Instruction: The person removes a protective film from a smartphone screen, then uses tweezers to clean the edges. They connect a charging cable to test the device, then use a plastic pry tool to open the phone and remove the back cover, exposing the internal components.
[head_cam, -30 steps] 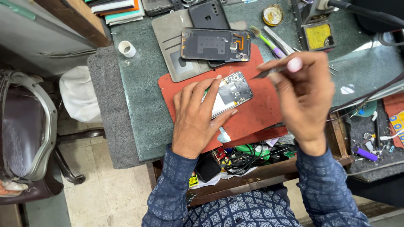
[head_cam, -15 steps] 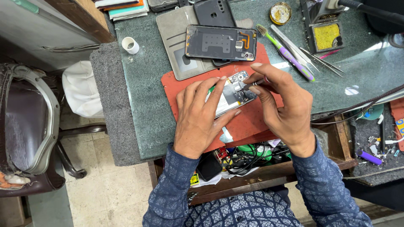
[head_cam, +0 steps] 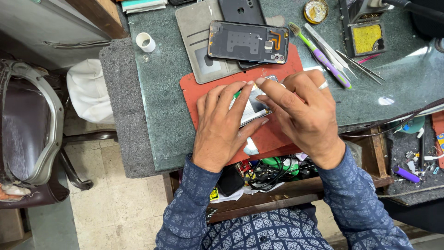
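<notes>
The opened smartphone with its exposed silver and green internals [head_cam: 252, 104] lies near the middle of the red rubber repair mat [head_cam: 203, 88], which sits on the green stone worktop [head_cam: 162, 102]. The left hand [head_cam: 222, 125] lies flat over the near end of the phone, fingers [head_cam: 240, 95] spread and pressing on its body, thumb against its near edge. The right hand [head_cam: 307, 115] covers the far end; its index and middle fingers [head_cam: 273, 92] are drawn together, pressing down on the inner parts. No tool shows in either hand.

As to progress, the phone's dark back cover with orange flex cable [head_cam: 247, 41] is already off and lies just beyond the mat's far edge, partly on a grey wallet-style case [head_cam: 196, 37]. The internals stay uncovered, so reassembly appears not yet done; refitting the cover looks to be outstanding.

Further from the mat, to the right, lie a purple and green brush [head_cam: 319, 58], metal tweezers [head_cam: 358, 65] and a yellow sponge in a black holder [head_cam: 365, 39]. A small white roll [head_cam: 146, 41] stands to the mat's left.
</notes>
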